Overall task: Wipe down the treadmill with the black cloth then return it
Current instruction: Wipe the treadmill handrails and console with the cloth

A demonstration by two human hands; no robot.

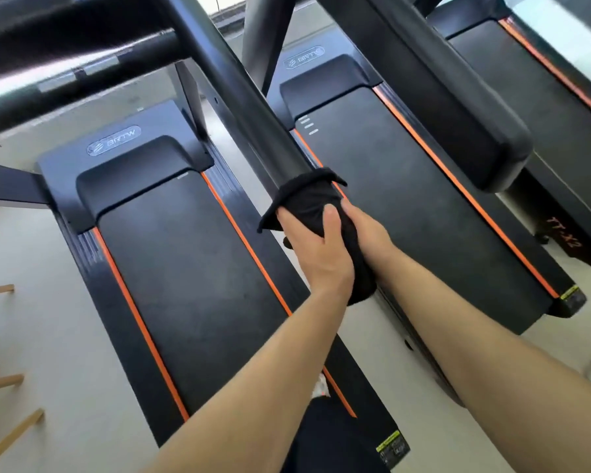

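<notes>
A black cloth point(309, 199) is wrapped around the near end of the treadmill's right handrail point(232, 93), a thick black bar running from upper left to the centre. My left hand point(316, 245) grips the cloth from the left, fingers curled over it. My right hand point(367, 230) clasps the same cloth from the right, partly hidden behind the bar end. Below lies the treadmill's black belt point(198, 268) with orange side stripes.
A second treadmill point(423, 199) stands parallel on the right, its own handrail point(458, 107) overhead, and a third sits at the far right. The blurred console bar point(65, 63) crosses the top left. Wooden slats point(0, 380) poke in at the left over a pale floor.
</notes>
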